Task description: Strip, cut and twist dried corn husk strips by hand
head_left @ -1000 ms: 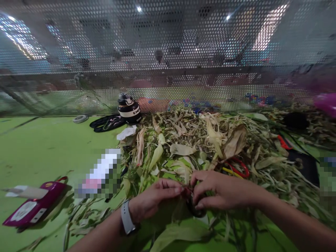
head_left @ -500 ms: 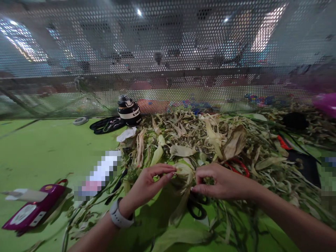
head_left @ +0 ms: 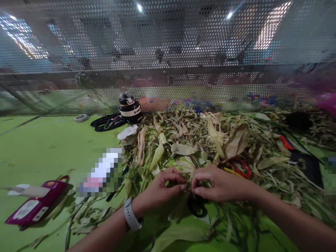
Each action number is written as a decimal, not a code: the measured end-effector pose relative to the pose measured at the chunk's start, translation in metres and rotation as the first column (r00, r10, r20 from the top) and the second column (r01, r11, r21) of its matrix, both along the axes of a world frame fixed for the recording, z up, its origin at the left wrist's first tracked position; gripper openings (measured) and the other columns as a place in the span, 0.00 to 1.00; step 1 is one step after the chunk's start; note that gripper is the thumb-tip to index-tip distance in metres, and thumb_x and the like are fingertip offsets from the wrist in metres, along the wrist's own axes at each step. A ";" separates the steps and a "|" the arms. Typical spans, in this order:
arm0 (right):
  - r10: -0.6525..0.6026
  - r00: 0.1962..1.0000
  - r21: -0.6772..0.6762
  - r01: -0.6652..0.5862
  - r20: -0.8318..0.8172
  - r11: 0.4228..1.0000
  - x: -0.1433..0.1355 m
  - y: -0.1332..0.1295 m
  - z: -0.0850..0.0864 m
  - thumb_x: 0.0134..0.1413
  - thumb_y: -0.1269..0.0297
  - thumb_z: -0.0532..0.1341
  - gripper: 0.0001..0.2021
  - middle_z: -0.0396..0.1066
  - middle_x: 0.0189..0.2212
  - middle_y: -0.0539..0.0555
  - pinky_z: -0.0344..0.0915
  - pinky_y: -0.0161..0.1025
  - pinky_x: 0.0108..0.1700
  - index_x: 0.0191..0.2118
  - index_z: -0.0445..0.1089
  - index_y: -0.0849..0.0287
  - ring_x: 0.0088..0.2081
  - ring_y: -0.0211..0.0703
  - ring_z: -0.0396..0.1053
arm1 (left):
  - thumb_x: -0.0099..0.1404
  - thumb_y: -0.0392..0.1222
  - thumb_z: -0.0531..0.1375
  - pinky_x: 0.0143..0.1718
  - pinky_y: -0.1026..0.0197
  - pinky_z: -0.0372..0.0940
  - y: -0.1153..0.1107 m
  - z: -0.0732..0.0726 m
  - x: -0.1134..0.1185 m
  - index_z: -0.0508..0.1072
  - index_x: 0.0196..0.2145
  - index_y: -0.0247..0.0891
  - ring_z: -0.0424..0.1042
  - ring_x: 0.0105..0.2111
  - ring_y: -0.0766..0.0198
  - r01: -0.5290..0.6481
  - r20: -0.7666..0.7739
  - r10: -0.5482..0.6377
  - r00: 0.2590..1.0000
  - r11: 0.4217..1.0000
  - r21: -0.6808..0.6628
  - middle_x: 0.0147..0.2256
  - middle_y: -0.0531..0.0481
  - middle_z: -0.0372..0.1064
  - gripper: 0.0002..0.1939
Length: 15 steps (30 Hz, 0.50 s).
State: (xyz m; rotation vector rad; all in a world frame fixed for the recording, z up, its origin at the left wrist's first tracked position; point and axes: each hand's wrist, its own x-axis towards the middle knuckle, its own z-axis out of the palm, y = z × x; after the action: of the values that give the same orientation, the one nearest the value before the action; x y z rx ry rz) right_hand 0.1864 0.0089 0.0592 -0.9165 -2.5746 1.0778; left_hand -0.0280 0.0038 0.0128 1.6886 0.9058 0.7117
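Thumb and fingers of my left hand (head_left: 170, 183), with a white watch on the wrist, pinch the near end of a pale corn husk (head_left: 185, 165). Close against it, my right hand (head_left: 210, 182) is closed in a pinch on the same husk piece. The fingertips almost meet, and they hide the exact spot they grip. Just below them lies a black looped handle (head_left: 198, 211), like that of scissors, partly covered. A broad green husk leaf (head_left: 181, 238) lies nearest to me. Beside my right wrist is a red looped handle (head_left: 246, 168).
A heap of dried husks (head_left: 183, 126) spreads across the green table (head_left: 52, 140). Behind it stands a dark bottle (head_left: 130, 109) before a perforated metal screen (head_left: 168, 42). At left lie a magenta device (head_left: 39, 206) and a blurred-out flat object (head_left: 102, 171).
My left hand has moved right and slightly down, its fingers curling in to meet my right hand at the husk. My right hand stays nearly in place.
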 end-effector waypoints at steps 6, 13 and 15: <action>0.029 0.999 0.013 -0.029 0.018 0.999 -0.003 -0.001 -0.003 0.49 0.75 0.56 0.07 0.70 0.29 0.52 0.61 0.34 0.39 0.33 0.69 0.62 0.33 0.38 0.66 | 0.58 0.41 0.59 0.36 0.62 0.59 -0.005 0.004 0.003 0.79 0.31 0.38 0.63 0.33 0.63 0.035 -0.023 -0.035 0.999 0.999 0.025 0.28 0.50 0.63 0.08; 0.042 0.999 0.011 -0.042 0.024 0.999 -0.007 -0.003 -0.001 0.47 0.76 0.55 0.07 0.69 0.29 0.52 0.60 0.34 0.37 0.32 0.69 0.62 0.32 0.39 0.66 | 0.57 0.37 0.59 0.33 0.63 0.59 -0.009 0.000 0.008 0.78 0.26 0.38 0.64 0.31 0.64 -0.018 -0.047 0.023 0.999 0.995 0.100 0.25 0.50 0.65 0.08; 0.041 0.998 0.021 -0.042 0.038 0.999 -0.007 -0.003 -0.002 0.46 0.77 0.55 0.07 0.69 0.29 0.53 0.60 0.34 0.37 0.32 0.68 0.62 0.32 0.39 0.65 | 0.56 0.35 0.59 0.33 0.63 0.59 -0.011 -0.001 0.009 0.77 0.24 0.38 0.64 0.30 0.64 -0.035 -0.048 0.042 0.998 0.990 0.133 0.25 0.51 0.65 0.07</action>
State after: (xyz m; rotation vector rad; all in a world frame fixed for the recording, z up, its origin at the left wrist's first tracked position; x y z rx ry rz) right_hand 0.1791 0.0054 0.0569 -0.8906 -2.6414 1.0506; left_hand -0.0185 -0.0075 0.0123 1.8170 0.9461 0.7726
